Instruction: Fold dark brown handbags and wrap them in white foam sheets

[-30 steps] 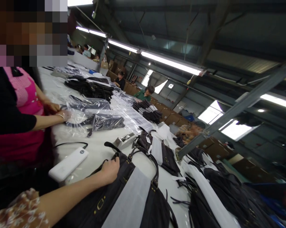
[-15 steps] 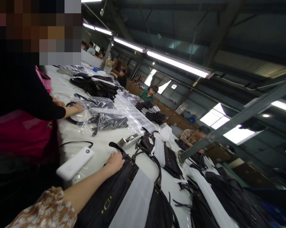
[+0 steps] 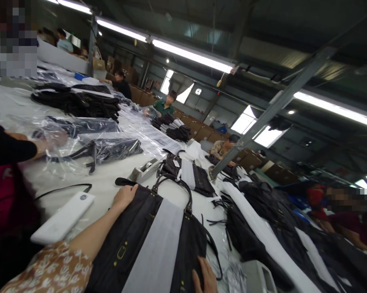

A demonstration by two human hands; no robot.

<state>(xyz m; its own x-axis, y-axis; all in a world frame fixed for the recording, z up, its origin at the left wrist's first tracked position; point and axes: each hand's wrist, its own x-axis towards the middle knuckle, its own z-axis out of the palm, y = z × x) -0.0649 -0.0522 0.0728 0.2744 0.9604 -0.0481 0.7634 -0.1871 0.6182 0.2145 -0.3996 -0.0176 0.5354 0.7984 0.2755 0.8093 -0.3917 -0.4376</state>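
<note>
Black handbag (image 3: pixel 137 228), brass buckle (image 3: pixel 121 252), looped handles (image 3: pixel 183 187)

Tube lights (image 3: pixel 192 56) and windows (image 3: pixel 243 119) glare white above me, roof's pretty dim, plastic wrap (image 3: pixel 110 149) shines, far right looks blurry.

Bag (image 3: pixel 139 236): black | paper band (image 3: pixel 157 244): white | sleeve (image 3: pixel 53 266): brown, white floral | power bank (image 3: pixel 63 217): white
</note>
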